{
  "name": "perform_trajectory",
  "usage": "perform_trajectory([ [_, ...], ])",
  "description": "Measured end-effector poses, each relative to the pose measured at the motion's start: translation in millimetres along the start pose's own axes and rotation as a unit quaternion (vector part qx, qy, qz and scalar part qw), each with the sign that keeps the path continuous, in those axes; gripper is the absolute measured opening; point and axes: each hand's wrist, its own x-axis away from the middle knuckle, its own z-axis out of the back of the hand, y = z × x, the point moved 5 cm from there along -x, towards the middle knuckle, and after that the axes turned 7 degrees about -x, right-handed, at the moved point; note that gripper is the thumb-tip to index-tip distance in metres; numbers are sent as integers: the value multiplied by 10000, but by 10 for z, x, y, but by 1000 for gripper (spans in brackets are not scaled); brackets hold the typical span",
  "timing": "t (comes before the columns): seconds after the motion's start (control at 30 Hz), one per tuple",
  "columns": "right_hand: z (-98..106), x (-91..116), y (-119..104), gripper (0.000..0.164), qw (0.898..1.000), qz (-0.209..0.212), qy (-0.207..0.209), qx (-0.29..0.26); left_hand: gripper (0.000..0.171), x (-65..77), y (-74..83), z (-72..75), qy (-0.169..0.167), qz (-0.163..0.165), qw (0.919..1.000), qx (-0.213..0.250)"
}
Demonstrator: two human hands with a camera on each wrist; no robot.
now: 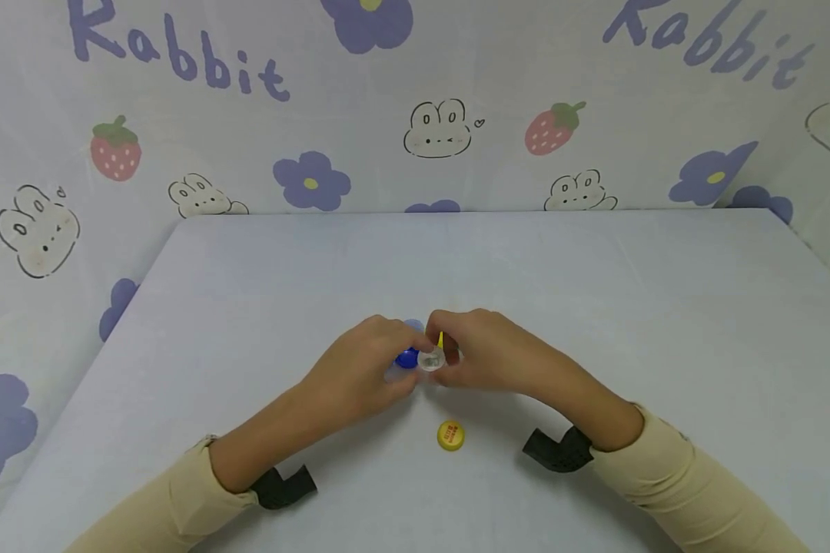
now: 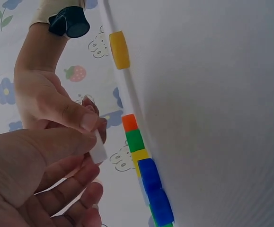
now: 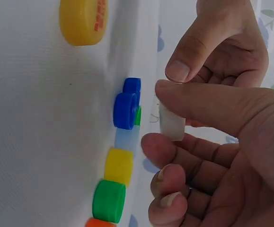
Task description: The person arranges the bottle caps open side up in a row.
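A small translucent white bottle cap (image 1: 430, 359) is held up between both hands, above the table. My left hand (image 1: 363, 357) pinches it from the left, its thumb beside the cap (image 2: 98, 150) in the left wrist view. From the other side my right hand (image 1: 491, 353) grips it, thumb on top of the cap (image 3: 172, 124) and curled forefinger at its lower end in the right wrist view. Behind the hands lie blue caps (image 1: 407, 358), a light blue cap (image 1: 413, 326) and a yellow cap (image 3: 119, 166), largely covered by the hands in the head view.
Nearer the person, a yellow cap with red print (image 1: 450, 435) lies on the white table (image 1: 415, 499). Green (image 3: 109, 201) and orange (image 2: 129, 122) caps stand in the group of coloured caps. A patterned cloth (image 1: 498, 69) hangs behind the table.
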Motion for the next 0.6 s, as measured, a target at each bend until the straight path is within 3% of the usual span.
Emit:
perform_trajectory([
  [0.2, -86, -13, 61, 28, 9979, -405, -280, 412, 27, 19, 19, -88, -565, -150, 9977, -340],
  [0.37, -131, -17, 77, 28, 9961, -466, -298, 687, 18, 40, 49, -118, -791, -250, 9944, -648],
  [0.6, -164, -43, 123, 28, 9955, -574, -279, 703, 20, 54, 79, -179, -1155, -450, 9867, -1051],
])
